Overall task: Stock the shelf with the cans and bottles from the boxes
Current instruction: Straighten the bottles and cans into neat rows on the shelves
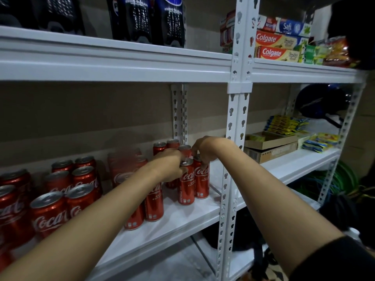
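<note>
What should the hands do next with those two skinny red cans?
Probably let go and pull back. The left hand and right hand each grip the top of a slim can, and both cans already stand upright on the shelf beside the others.

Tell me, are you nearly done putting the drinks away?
Partly. Many red cans already stand on the middle shelf, and dark bottles fill the shelf above. Right now the left hand grips one slim can by its top and the right hand grips its neighbour. Bare shelf remains beside them. The boxes aren't in view, so I can't tell what's left.
</note>
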